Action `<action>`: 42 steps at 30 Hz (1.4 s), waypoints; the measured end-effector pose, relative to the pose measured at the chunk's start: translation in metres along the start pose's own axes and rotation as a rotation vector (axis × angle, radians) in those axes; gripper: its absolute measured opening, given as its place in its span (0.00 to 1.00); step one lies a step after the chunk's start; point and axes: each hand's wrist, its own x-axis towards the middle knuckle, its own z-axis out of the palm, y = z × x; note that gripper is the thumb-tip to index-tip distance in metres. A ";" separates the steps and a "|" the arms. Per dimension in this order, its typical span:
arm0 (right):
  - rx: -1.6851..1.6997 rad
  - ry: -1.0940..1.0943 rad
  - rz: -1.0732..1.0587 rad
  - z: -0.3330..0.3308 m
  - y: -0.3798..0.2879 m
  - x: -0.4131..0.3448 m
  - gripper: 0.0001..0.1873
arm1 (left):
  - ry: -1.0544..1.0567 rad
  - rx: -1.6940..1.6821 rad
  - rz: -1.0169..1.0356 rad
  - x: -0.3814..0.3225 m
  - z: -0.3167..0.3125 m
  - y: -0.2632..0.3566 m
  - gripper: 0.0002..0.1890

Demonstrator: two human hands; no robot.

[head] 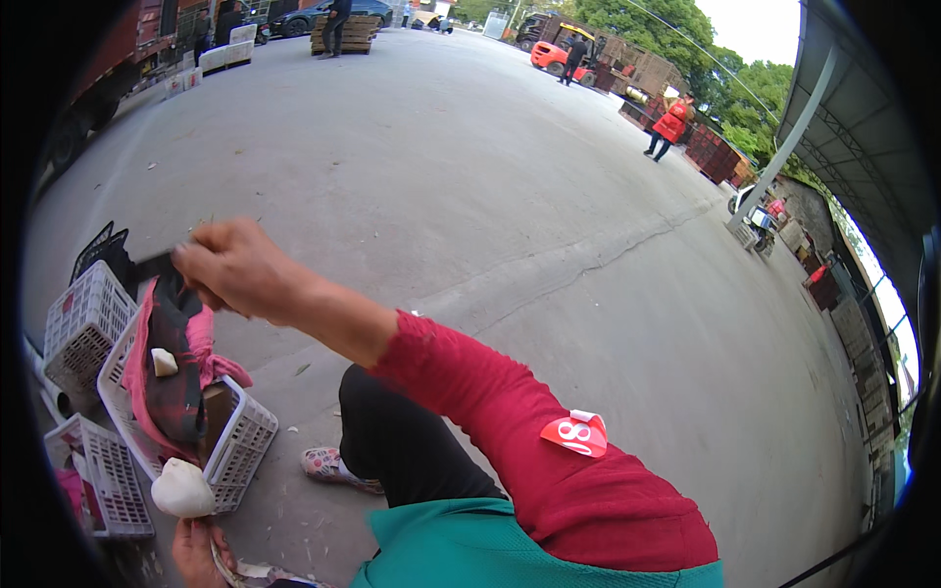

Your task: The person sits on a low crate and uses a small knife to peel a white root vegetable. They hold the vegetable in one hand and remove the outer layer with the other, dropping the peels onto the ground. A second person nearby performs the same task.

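Note:
My left hand point(197, 553), at the bottom left, grips a peeled white root vegetable point(182, 488) by its lower end. Pale strips point(253, 569) hang beside that hand. My right hand point(235, 270) is raised at the end of my outstretched arm, blurred, with its fingers curled. A dark shape point(153, 266) meets its thumb side; whether the hand holds it cannot be seen. Below that hand stands a white plastic crate point(246, 441) draped with a dark plaid cloth point(173, 400) and a pink cloth point(202, 342). A cut white chunk point(164, 362) lies on the plaid cloth.
Two more white crates point(88, 316) point(121, 478) flank the draped one, with a black crate point(99, 250) behind. My shoe point(338, 469) rests on concrete. Farther off are a truck point(110, 66), a red forklift point(562, 55), a person in a red apron point(670, 121) and a roof post point(786, 140).

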 end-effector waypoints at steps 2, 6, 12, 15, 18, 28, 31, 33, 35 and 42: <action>0.063 -0.052 0.138 0.014 0.037 -0.043 0.18 | 0.002 -0.031 -0.047 -0.004 0.004 0.007 0.11; 0.276 -0.076 0.534 0.032 0.096 -0.091 0.16 | 0.006 -0.086 -0.021 -0.009 0.009 0.022 0.12; 0.366 0.095 0.659 0.023 0.137 -0.103 0.16 | 0.036 -0.163 0.003 -0.005 0.015 0.024 0.11; 0.309 0.417 0.516 -0.029 0.103 -0.029 0.11 | 0.052 -0.171 -0.014 0.001 0.014 0.016 0.11; 0.309 0.591 0.225 -0.116 0.035 0.103 0.08 | 0.017 -0.207 -0.045 0.006 0.009 0.009 0.11; 0.123 0.883 0.319 -0.205 -0.007 0.241 0.13 | 0.112 -0.245 -0.042 0.010 0.005 -0.004 0.09; -0.005 0.887 0.315 -0.192 -0.016 0.243 0.13 | 0.086 -0.198 -0.073 0.006 -0.002 -0.007 0.09; -0.355 0.815 0.350 -0.186 -0.015 0.239 0.11 | 0.062 -0.217 -0.090 0.005 -0.006 -0.010 0.09; -0.568 0.727 0.346 -0.173 -0.006 0.230 0.10 | 0.037 -0.227 -0.089 0.005 -0.008 -0.011 0.09; 0.147 0.168 0.442 -0.023 0.049 0.093 0.10 | 0.045 -0.211 -0.115 0.003 -0.005 -0.010 0.10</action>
